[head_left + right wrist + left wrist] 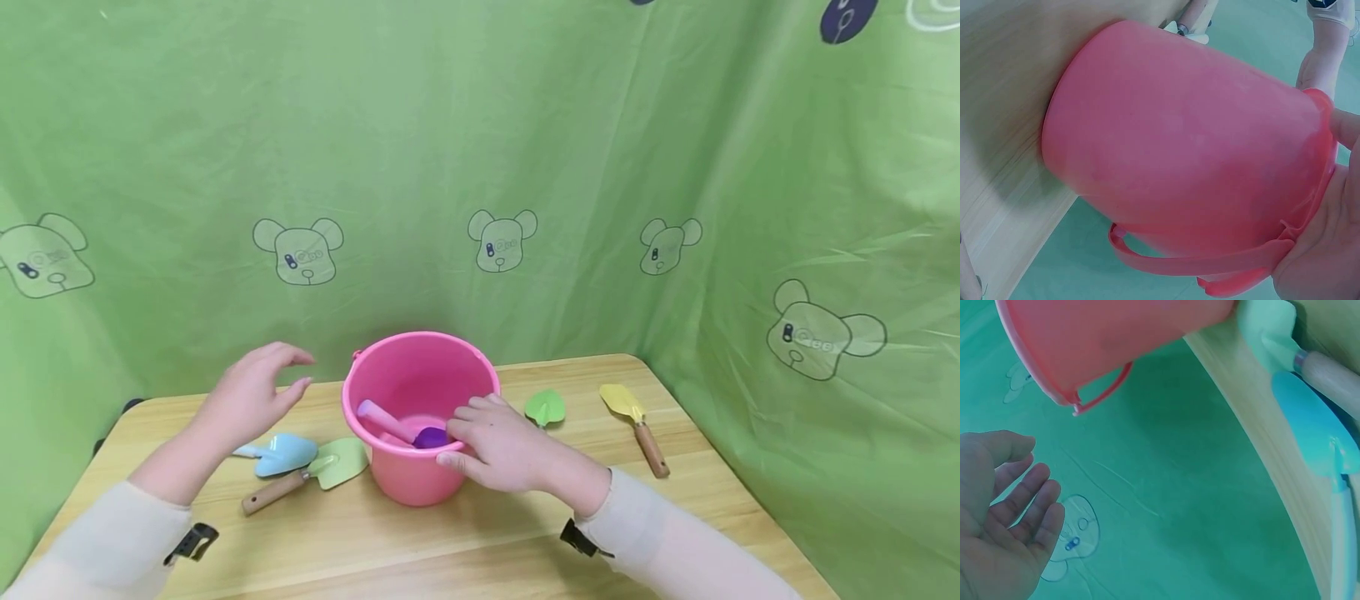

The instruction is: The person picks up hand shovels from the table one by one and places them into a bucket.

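Note:
A pink bucket (420, 483) stands upright on the table, its handle (1210, 262) hanging down the outside. My right hand (502, 442) grips the bucket's rim on the right, fingers over the edge. Inside the bucket lies a small toy shovel with a lilac handle (382, 419) and a dark purple blade (431, 437), leaning toward the left wall. To the left of the bucket my left hand (251, 396) hovers in the air with fingers loosely bent and nothing in them. Below it lie a light blue trowel (288, 452) and a pale green trowel (341, 462) with a wooden handle.
Right of the bucket lie a green trowel (545, 407), its handle hidden behind the right hand, and a yellow trowel (621, 401) with a wooden handle. A green curtain (420, 167) printed with bear faces encloses the wooden table (360, 550) at the back and sides.

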A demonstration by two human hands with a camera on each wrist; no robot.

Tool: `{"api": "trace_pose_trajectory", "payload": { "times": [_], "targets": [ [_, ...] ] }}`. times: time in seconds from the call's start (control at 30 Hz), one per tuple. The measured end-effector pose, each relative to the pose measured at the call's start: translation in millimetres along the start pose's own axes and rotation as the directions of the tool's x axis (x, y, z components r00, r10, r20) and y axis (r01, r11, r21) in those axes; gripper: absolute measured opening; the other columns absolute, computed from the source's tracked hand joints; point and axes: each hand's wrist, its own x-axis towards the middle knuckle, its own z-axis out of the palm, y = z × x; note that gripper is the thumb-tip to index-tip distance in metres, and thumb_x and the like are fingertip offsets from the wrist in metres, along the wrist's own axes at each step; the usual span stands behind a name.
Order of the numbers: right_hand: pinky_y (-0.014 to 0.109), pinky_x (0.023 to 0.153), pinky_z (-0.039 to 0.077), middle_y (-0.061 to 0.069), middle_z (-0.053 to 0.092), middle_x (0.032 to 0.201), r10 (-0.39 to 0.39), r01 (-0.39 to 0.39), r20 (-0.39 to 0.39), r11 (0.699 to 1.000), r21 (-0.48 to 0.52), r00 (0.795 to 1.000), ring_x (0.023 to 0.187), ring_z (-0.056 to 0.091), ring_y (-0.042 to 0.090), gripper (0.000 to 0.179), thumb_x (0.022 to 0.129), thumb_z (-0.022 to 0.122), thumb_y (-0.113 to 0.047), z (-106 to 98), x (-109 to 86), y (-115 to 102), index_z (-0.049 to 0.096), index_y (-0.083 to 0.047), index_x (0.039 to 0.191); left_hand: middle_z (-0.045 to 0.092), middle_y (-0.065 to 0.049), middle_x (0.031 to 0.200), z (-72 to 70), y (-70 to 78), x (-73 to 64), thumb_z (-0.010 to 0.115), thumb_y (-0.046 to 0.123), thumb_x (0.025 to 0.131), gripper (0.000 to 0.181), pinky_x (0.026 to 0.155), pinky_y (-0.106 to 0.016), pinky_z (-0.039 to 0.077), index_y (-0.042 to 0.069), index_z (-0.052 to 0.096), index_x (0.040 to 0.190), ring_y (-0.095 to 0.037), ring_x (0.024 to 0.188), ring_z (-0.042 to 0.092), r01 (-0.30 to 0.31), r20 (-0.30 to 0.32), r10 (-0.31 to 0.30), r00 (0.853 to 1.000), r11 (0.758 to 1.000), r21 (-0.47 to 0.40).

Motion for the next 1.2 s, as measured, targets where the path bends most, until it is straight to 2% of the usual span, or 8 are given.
{"api": "trace_pose_trajectory", "payload": {
  "times": [0.23,0.6,1.03,1.2],
  "targets": [
    [0.033,0.087,0.038,-0.012,0.05,0.085,0.002,-0.002,0.0,1.0,0.007,1.0,0.086,0.044,0.01,0.039,0.103,0.04,-0.056,0,-0.4,0,0.061,-0.023,0.094,0.065,-0.02,0.12,-1.3,-16.2,-6.4,0.068,0.01,0.093,0.029,0.097,-0.06,0.045,-0.001,0.065,0.119,-0.042,0.115,0.058,0.034,-0.003,-0.034,0.999,0.999,0.01],
    [0.033,0.088,0.038,-0.012,0.052,0.088,0.009,-0.009,0.007,1.0,0.01,1.0,0.088,0.045,0.01,0.041,0.103,0.04,-0.056,0,-1.4,0,0.062,-0.022,0.098,0.062,-0.026,0.123,6.6,-47.5,-16.6,0.066,0.01,0.093,0.032,0.098,-0.065,0.04,-0.004,0.063,0.121,-0.048,0.117,0.053,0.095,0.011,-0.095,0.995,0.995,0.001],
    [0.032,0.087,0.037,-0.013,0.051,0.087,0.016,-0.016,0.01,1.0,0.009,1.0,0.087,0.044,0.01,0.042,0.103,0.039,-0.058,0,-1.1,-1,0.062,-0.023,0.097,0.061,-0.032,0.121,18.3,-97.3,-33.4,0.066,0.014,0.093,0.033,0.093,-0.066,0.041,-0.007,0.063,0.118,-0.053,0.112,0.054,0.192,0.054,-0.193,0.98,0.981,0.024],
    [0.032,0.087,0.038,-0.013,0.052,0.088,0.011,-0.011,0.008,1.0,-0.001,1.0,0.088,0.045,0.009,0.043,0.103,0.037,-0.059,1,-0.6,0,0.062,-0.024,0.096,0.061,-0.033,0.121,23.4,-113.5,-41.5,0.065,0.021,0.095,0.035,0.091,-0.066,0.043,-0.006,0.064,0.117,-0.054,0.111,0.055,0.226,0.102,-0.228,0.968,0.974,0.035]
  ]
}}
